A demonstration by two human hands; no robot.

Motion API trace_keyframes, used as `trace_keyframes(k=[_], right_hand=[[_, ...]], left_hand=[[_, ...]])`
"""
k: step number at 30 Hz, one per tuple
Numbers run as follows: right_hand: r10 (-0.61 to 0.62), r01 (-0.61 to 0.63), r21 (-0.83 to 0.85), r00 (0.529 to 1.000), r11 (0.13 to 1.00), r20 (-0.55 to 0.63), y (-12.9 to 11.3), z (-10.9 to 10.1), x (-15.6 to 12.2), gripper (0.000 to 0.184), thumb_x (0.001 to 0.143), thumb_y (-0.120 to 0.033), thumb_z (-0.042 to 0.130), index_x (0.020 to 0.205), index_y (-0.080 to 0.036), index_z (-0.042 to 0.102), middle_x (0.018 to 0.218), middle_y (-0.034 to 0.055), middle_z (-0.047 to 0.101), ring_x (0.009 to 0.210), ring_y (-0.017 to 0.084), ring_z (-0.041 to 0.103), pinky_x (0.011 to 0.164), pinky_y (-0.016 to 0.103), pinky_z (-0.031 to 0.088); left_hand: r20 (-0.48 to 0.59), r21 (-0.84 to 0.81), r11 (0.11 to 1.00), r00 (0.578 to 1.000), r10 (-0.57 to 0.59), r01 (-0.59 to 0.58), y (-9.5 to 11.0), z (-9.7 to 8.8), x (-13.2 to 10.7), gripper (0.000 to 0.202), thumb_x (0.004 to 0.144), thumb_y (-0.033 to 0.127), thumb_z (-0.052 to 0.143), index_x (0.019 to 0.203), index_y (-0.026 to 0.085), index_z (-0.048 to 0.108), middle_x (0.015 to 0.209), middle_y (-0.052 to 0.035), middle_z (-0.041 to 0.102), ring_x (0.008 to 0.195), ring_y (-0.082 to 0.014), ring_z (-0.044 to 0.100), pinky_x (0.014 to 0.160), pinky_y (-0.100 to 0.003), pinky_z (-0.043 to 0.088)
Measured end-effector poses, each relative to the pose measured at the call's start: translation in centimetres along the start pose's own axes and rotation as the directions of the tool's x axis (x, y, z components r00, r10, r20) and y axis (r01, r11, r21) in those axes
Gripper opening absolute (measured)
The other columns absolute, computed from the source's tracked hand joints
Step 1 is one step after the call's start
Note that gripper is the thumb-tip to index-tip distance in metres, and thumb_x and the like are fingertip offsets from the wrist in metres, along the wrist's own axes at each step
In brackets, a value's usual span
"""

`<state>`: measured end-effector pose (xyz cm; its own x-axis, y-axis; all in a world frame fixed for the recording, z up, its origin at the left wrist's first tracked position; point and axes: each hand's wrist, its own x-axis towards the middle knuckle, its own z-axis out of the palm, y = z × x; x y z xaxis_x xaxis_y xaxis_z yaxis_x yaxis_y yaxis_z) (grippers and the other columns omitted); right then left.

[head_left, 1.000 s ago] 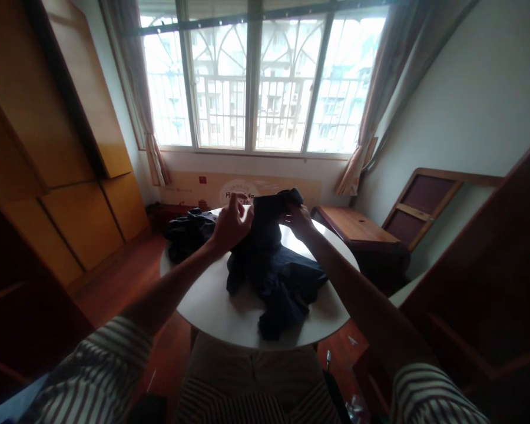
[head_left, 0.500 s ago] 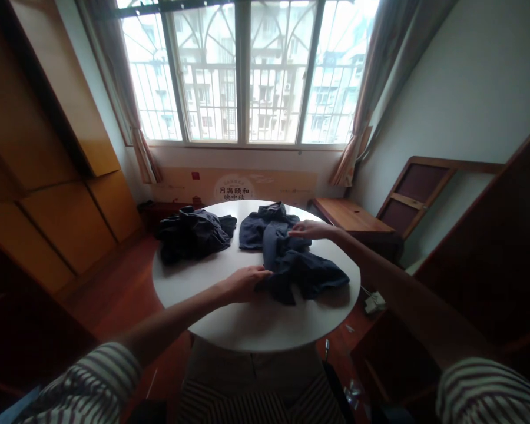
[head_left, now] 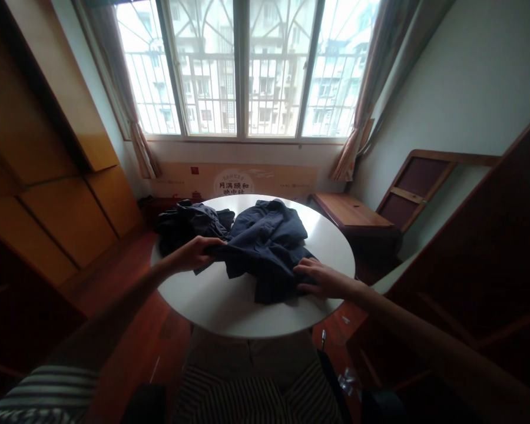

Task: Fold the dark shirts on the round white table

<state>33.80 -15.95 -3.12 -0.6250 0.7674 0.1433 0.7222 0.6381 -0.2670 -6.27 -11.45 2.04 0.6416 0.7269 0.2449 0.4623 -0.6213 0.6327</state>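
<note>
A dark navy shirt (head_left: 269,241) lies crumpled and partly spread on the white round table (head_left: 194,300). My left hand (head_left: 198,253) pinches its left side, drawing that fabric out a little above the tabletop. On the right, my right hand (head_left: 318,278) has its fingers closed on the shirt's near right edge, low over the table. Folds hide much of the shirt's shape. Just beyond my left hand, a heap of dark clothes (head_left: 189,219) sits at the table's left side, close against the shirt.
A low wooden cabinet (head_left: 353,211) stands behind the table at the right, with a wooden frame (head_left: 408,188) leaning on the wall. Yellow-brown cupboards (head_left: 66,218) line the left. A barred window (head_left: 242,70) is ahead. Small litter (head_left: 348,380) lies on the red floor.
My left hand has moved up and left, pulling the shirt's side with it. My right hand has come down toward the near edge. The shirt is now spread wider and shifted left.
</note>
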Motion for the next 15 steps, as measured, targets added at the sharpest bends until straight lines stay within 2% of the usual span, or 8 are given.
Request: trace_keyframes(k=[1,4,7,9,10,12,13,15], right_hand=[[-0.009,0.009,-0.001,1.000,1.000,0.006,-0.3,0.2,0.0,0.023,0.092,-0.034,0.054,0.105,-0.019,0.066,0.101,0.0107,0.062,0.091,0.023,0.058,0.085,0.037,0.048],[-0.060,0.050,0.131,0.996,0.990,0.073,-1.7,-0.3,-0.5,0.027,0.099,-0.028,0.039,0.093,-0.018,0.064,0.087,0.0072,0.063,0.077,0.018,0.057,0.074,0.032,0.047],[-0.143,0.058,0.340,0.963,0.938,0.228,-3.4,-2.0,-1.0,0.029,0.099,-0.039,0.044,0.096,-0.018,0.064,0.081,0.0031,0.065,0.070,0.014,0.056,0.066,0.026,0.045],[-0.177,0.044,0.425,0.944,0.904,0.278,-3.6,-3.0,-0.8,0.035,0.096,-0.046,0.049,0.089,-0.017,0.065,0.076,0.0022,0.065,0.066,0.014,0.056,0.063,0.025,0.045],[-0.155,0.030,0.442,0.956,0.897,0.251,-3.2,-3.4,-0.3,0.038,0.095,-0.049,0.050,0.084,-0.016,0.065,0.073,0.0021,0.065,0.065,0.014,0.057,0.062,0.024,0.045],[-0.006,-0.032,0.409,0.996,0.912,0.091,-1.5,-3.7,1.1,0.042,0.092,-0.053,0.052,0.078,-0.016,0.065,0.068,0.0024,0.065,0.063,0.015,0.058,0.063,0.025,0.046],[0.109,-0.097,0.368,0.994,0.925,-0.012,-0.2,-3.6,2.1,0.041,0.091,-0.053,0.053,0.078,-0.017,0.066,0.068,0.0028,0.065,0.063,0.015,0.058,0.063,0.026,0.047],[0.367,-0.313,0.281,0.915,0.907,-0.168,2.6,-3.4,4.2,0.035,0.086,-0.051,0.061,0.079,-0.017,0.067,0.072,0.0043,0.067,0.066,0.017,0.061,0.064,0.027,0.048]], left_hand=[[0.042,0.023,0.999,0.998,-0.038,0.037,-0.2,-0.5,-0.2,0.037,0.080,0.027,0.057,0.112,0.014,0.070,0.083,-0.0016,0.069,0.071,-0.0139,0.059,0.065,-0.020,0.047],[0.118,0.089,0.975,0.970,-0.215,0.205,-1.3,-2.3,-0.9,0.036,0.076,0.031,0.059,0.106,0.017,0.073,0.079,-0.0002,0.067,0.069,-0.0147,0.058,0.063,-0.021,0.047],[0.191,0.129,0.925,0.906,-0.377,0.358,-2.2,-4.4,-1.4,0.032,0.068,0.036,0.066,0.092,0.018,0.076,0.073,0.0003,0.066,0.069,-0.0166,0.059,0.061,-0.022,0.047],[0.304,0.151,0.899,0.847,-0.437,0.410,-2.0,-5.7,-1.4,0.041,0.060,0.038,0.074,0.096,0.019,0.076,0.075,0.0007,0.067,0.070,-0.0171,0.060,0.061,-0.021,0.047],[0.368,0.152,0.895,0.816,-0.446,0.420,-1.7,-6.2,-1.1,0.049,0.057,0.039,0.078,0.102,0.021,0.075,0.079,0.0004,0.069,0.072,-0.0175,0.062,0.063,-0.021,0.048],[0.432,0.122,0.909,0.803,-0.411,0.399,-0.9,-6.4,0.1,0.059,0.056,0.041,0.082,0.111,0.022,0.073,0.091,-0.0016,0.072,0.081,-0.0187,0.064,0.070,-0.022,0.050],[0.411,0.104,0.923,0.830,-0.378,0.370,-0.6,-6.1,1.1,0.057,0.060,0.044,0.080,0.112,0.022,0.072,0.095,-0.0028,0.073,0.085,-0.0192,0.065,0.074,-0.023,0.050],[0.277,0.134,0.947,0.906,-0.320,0.293,-0.4,-4.6,3.8,0.043,0.076,0.046,0.068,0.110,0.020,0.073,0.099,-0.0046,0.073,0.088,-0.0194,0.066,0.078,-0.024,0.050]])
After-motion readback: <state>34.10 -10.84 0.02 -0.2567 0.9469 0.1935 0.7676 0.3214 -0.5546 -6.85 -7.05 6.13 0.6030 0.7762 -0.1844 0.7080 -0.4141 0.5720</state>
